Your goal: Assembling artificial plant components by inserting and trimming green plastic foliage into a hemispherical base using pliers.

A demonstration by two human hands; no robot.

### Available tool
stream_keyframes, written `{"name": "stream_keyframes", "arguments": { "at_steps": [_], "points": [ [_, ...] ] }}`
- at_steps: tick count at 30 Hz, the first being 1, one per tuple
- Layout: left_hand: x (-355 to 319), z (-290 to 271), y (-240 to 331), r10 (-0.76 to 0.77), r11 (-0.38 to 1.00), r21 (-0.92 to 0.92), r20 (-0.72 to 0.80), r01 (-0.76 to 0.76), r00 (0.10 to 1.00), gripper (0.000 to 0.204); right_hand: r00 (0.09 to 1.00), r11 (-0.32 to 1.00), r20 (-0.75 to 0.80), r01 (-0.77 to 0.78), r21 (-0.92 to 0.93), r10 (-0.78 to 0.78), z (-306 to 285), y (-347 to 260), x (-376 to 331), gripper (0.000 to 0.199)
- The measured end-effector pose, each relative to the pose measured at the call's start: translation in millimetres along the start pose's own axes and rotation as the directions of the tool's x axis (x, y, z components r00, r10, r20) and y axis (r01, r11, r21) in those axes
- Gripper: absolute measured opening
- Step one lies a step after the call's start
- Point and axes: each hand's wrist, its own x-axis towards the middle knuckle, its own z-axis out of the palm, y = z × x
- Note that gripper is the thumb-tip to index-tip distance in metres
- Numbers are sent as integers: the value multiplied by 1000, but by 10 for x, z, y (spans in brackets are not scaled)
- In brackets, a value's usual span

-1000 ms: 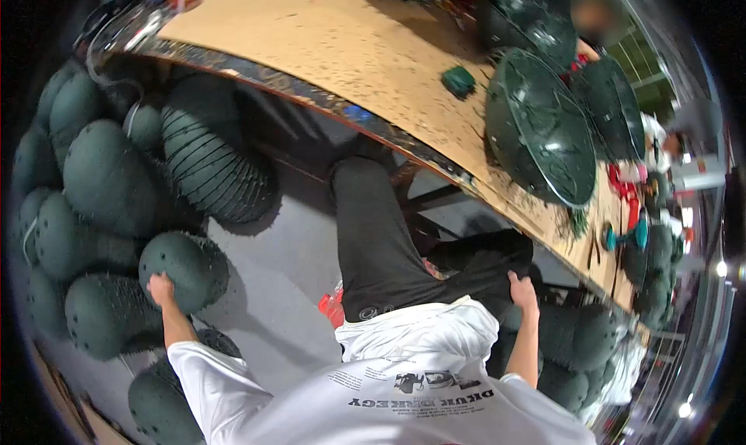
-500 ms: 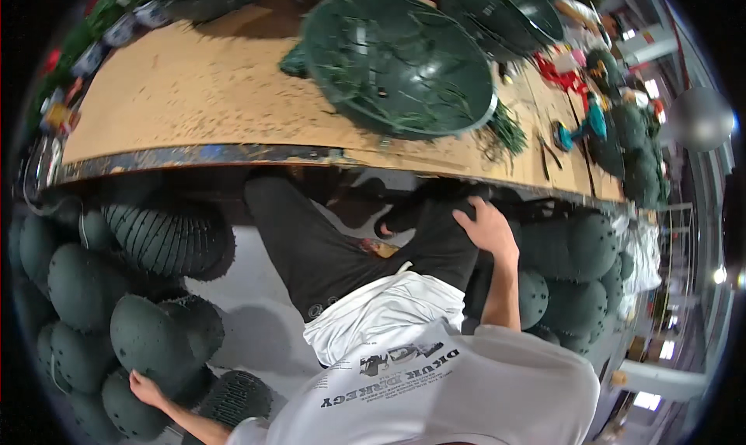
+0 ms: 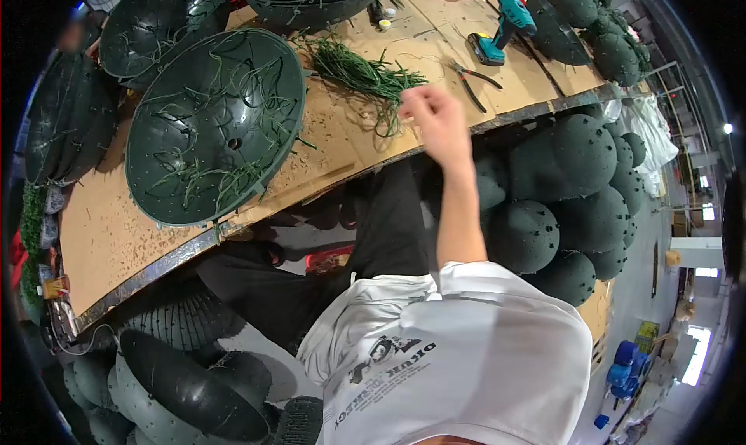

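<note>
My right hand point(image 3: 439, 126) is raised over the table's near edge, at the right end of a bundle of green plastic strips point(image 3: 361, 72). Its fingers are curled together; whatever may be between them cannot be made out. My left hand is out of view. To the left, a large dark green half-sphere shell point(image 3: 268, 146) rests hollow side up on the table, with green strips poking through its inner wall. Pliers point(image 3: 472, 87) with dark handles lie right of my hand, and a teal cordless drill point(image 3: 509, 19) stands behind them.
The cardboard-covered table point(image 3: 101, 251) is sprinkled with small scraps. Stacked shells point(image 3: 311, 6) stand at the back. Below the table, studded dark green half-spheres point(image 3: 524, 235) are piled on the right. More lie at lower left, with a shell point(image 3: 194, 387) tilted on top.
My right hand has lifted from my thigh to the strips on the table. My left hand has left the picture. The view has swung right, and a shell now lies atop the left pile.
</note>
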Motion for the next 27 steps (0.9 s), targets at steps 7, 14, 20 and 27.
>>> {"name": "stream_keyframes", "arguments": {
  "at_steps": [7, 14, 20, 27],
  "points": [
    [-243, 345, 411, 40, 989, -148, 264, 0, 964, 21, 987, 982, 15, 164, -99, -163, -81, 250, 477, 38],
    [-314, 610, 845, 71, 965, -253, 494, 65, 867, 14, 900, 439, 429, 354, -825, 80, 401, 519, 1310, 87],
    [-282, 1139, 1019, 109, 907, -365, 682, 208, 723, 10, 867, 406, 483, 399, -822, 126, 485, 623, 1408, 74],
    [-353, 1543, 1717, 446, 894, -379, 809, -239, 383, 9, 889, 648, 451, 301, -700, 74, 368, 238, 1650, 50]
  ]
}}
